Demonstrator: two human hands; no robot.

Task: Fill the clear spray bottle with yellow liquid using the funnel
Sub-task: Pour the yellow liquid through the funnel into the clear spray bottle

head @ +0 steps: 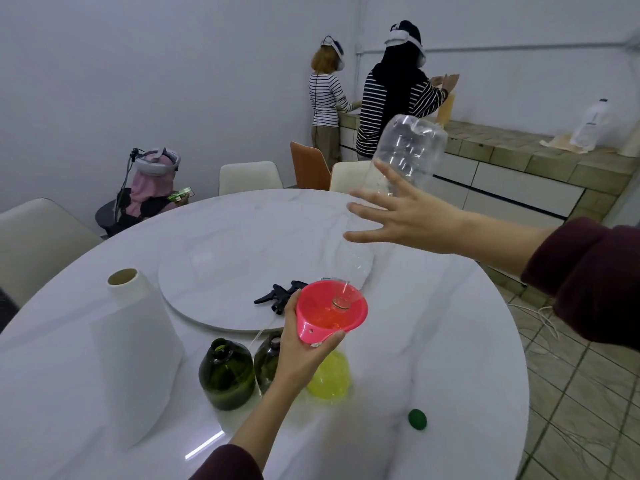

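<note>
Big clear bottle [405, 157] tips, empty, behind your spread right hand [412, 216]; grip unclear. It's light, thin, crushable: hold mid-body. Spray bottle [327, 375], yellow liq inside, stands under pink funnel [330, 311], which left hand [304, 351] grasps by rim.

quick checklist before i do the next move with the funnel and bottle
1. Funnel gripped: ok, the left hand holds it by the rim.
2. Funnel seated in the spray bottle: cannot tell; it is tilted above the bottle and the hand hides the neck.
3. Yellow liquid in the spray bottle: ok, yellow fills its lower part.
4. Big clear bottle secured: not ok; it is tipped in the air by the right hand, whose fingers are spread.
5. Spray heads out of the way: ok, they lie on the turntable.
</note>
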